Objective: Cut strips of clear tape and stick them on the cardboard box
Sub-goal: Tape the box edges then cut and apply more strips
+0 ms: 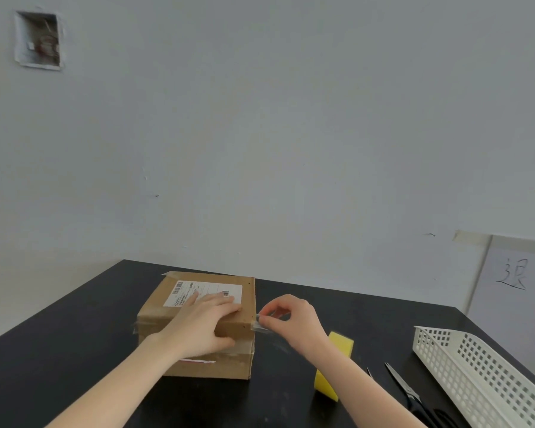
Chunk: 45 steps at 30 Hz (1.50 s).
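Step in hand: sticking, not cutting. The cardboard box (229,369) is seen near the middle of the dark surface (74,350), shipping label (207,288) facing up. The left hand (198,325) is laid flat on the box top with fingers straight and the thumb hooked over the near edge, so its grip is wide and holds nothing; the box is judged to be braced by it. A short strip of clear tape (260,324) is pinched in the narrow grip of the right hand (294,319), between thumb and forefinger, right at the box's upper right edge. Whether the strip's inner end already touches the cardboard cannot be told. The scissors (405,390) are lying on the surface to the right, untouched, beside a yellow block (342,344) and a white basket (476,366). Glossy bands already across the box front are judged to be tape. Next move, as judged: the strip is to be drawn taut over the edge, laid down without creases, and smoothed by a fingertip before the pinch is released. Risk noted: the clear film may fold onto itself or cling to the fingers.
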Each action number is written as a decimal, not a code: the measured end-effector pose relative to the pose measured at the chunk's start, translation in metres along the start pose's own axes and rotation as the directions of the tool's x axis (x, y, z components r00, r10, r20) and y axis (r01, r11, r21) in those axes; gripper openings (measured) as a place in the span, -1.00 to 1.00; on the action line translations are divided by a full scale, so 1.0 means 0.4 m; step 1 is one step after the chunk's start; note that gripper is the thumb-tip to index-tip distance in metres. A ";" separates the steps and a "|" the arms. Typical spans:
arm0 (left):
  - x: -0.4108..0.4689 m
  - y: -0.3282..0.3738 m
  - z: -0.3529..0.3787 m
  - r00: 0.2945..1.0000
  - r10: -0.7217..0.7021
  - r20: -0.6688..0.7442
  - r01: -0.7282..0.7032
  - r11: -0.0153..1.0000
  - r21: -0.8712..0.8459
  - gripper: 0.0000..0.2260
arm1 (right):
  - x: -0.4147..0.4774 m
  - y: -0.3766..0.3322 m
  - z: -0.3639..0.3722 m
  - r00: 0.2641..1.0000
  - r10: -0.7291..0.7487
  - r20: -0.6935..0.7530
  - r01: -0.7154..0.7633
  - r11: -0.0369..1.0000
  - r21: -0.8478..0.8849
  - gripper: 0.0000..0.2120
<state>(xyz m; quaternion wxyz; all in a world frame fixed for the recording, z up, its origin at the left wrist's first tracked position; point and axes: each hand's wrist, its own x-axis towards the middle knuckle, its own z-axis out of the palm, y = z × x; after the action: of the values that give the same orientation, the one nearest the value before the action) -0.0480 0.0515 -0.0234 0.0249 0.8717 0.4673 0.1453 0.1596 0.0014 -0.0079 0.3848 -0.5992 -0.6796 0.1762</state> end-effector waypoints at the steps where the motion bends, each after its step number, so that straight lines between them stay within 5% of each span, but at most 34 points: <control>1: -0.001 0.005 0.004 0.999 -0.016 -0.039 0.014 0.998 -0.065 -0.47 | 0.001 -0.002 0.004 1.000 -0.007 -0.006 0.007 1.000 0.001 -0.96; 6: 0.004 0.026 0.023 0.959 -0.111 -0.260 0.022 0.946 -0.323 -0.71 | 0.006 -0.016 0.023 0.999 -0.040 -0.015 0.040 0.999 -0.014 -0.94; 26: 0.003 0.029 0.079 0.916 -0.046 -0.399 -0.007 0.991 -0.132 -0.75 | 0.027 -0.023 0.043 0.998 -0.019 0.062 0.015 0.998 0.059 -0.96; 45: 0.007 0.043 0.097 0.839 -0.122 -0.531 0.030 0.983 -0.179 -0.75 | 0.037 0.007 0.060 0.989 0.149 -0.017 -0.145 0.976 0.162 -0.93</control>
<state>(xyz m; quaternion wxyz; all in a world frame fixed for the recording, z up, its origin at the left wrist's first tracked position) -0.0220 0.0478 -0.0568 -0.0303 0.7713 0.4760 0.4214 0.1443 0.0213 -0.0207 0.4277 -0.6173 -0.6113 0.2496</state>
